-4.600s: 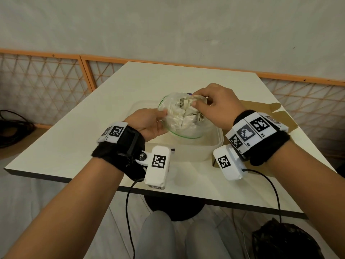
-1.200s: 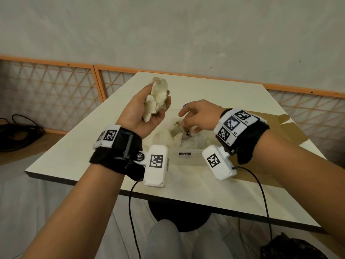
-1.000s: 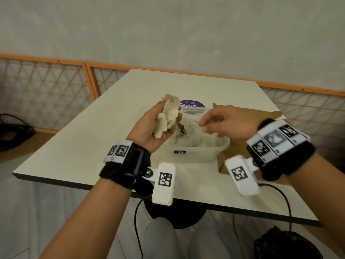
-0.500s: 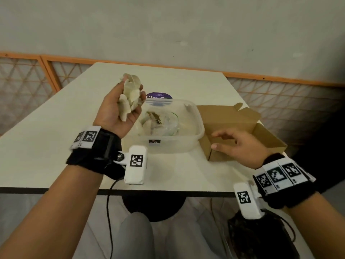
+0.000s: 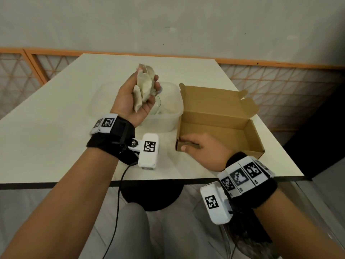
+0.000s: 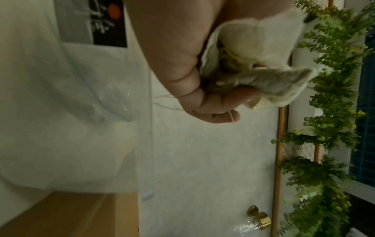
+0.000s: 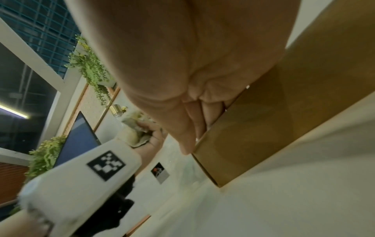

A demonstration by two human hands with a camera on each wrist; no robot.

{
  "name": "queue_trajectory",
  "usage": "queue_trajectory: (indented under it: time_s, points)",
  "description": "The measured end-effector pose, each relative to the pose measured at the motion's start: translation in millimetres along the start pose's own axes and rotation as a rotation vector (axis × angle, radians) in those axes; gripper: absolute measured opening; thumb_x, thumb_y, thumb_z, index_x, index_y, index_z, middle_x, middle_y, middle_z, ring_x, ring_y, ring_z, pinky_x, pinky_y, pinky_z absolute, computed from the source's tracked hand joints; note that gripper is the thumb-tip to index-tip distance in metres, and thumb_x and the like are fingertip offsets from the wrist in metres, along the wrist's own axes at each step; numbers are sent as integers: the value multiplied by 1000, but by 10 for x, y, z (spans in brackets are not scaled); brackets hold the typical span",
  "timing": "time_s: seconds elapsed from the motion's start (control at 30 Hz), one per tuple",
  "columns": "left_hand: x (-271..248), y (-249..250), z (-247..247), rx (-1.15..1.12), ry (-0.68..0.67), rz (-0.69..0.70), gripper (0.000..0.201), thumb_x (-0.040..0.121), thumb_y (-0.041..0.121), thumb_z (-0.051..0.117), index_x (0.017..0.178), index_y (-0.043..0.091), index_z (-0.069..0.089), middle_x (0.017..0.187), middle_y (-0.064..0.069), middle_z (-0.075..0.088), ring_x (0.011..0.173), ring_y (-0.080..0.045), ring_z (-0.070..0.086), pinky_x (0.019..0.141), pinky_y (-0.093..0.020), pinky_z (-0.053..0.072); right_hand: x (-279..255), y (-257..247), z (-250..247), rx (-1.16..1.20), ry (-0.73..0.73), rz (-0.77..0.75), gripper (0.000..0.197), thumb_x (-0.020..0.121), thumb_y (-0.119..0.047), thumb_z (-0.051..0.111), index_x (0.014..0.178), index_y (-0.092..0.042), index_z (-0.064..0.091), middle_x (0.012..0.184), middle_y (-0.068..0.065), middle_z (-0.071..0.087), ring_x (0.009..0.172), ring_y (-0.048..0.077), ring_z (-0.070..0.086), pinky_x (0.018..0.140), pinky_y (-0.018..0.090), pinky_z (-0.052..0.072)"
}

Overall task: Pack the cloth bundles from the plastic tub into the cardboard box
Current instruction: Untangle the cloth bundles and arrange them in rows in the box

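A cream cloth bundle (image 5: 143,88) sits in my left hand (image 5: 135,99), held palm-up above the clear plastic tub (image 5: 168,118); the fingers curl round the cloth bundle (image 6: 249,52) in the left wrist view. An open cardboard box (image 5: 220,126) stands right of the tub, its inside bare. My right hand (image 5: 197,146) grips the box's near left corner, fingers over the front wall (image 7: 253,128). A clear bag (image 5: 158,107) lies in the tub, mostly hidden behind my left hand.
The white table (image 5: 56,128) ends just in front of the box and at its right. An orange lattice fence (image 5: 280,81) runs behind. A dark bag (image 5: 248,240) sits on the floor under my right wrist.
My right hand left the tub, crossed to the box and took hold of its near corner. The left hand, still holding the bundle, has shifted right over the tub.
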State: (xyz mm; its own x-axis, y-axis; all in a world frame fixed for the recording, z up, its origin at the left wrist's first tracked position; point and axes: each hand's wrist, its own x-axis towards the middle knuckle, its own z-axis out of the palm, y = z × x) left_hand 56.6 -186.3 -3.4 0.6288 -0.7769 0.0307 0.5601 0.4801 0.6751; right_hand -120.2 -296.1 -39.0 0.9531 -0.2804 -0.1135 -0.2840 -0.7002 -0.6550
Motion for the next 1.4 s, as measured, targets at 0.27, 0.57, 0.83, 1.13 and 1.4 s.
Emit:
queue_trajectory:
  time_s: [0.27,0.57,0.83,1.13,1.4]
  points:
    - [-465,-233,-170,-118,-212,-352,24,69,28,79,81,8,72,86,-5,64,67,-11,62,36,-12,43,-141,-43,46,22,-29,-62,37,95,-18,49,132,-17,51,132,-4,55,123,9,48,98,14,34]
    - [-532,-536,-382,-108,204,-366,29,74,38,64,88,14,59,76,-3,62,62,-10,61,36,-15,44,-240,-99,72,121,-61,-66,33,88,-23,61,121,-20,59,115,-15,59,104,-6,54,86,-4,36]
    - [-583,-721,-368,411,279,-5,33,93,44,51,97,12,59,71,-3,61,62,-14,55,50,-22,43,157,-347,214,381,276,-25,29,77,-39,70,88,-12,64,73,-5,57,56,-2,47,54,10,40]
    - [-606,-646,-396,149,222,-150,21,91,21,50,109,11,57,89,-5,64,70,-13,59,52,-19,42,311,-201,276,718,302,50,17,82,-13,67,68,-13,57,63,0,54,55,7,45,52,17,38]
    - [-588,-687,-421,155,245,-101,21,93,14,51,113,12,55,96,-8,59,75,-15,56,57,-22,42,304,-179,237,977,290,62,8,85,0,58,87,-7,59,77,7,61,62,12,47,47,13,39]
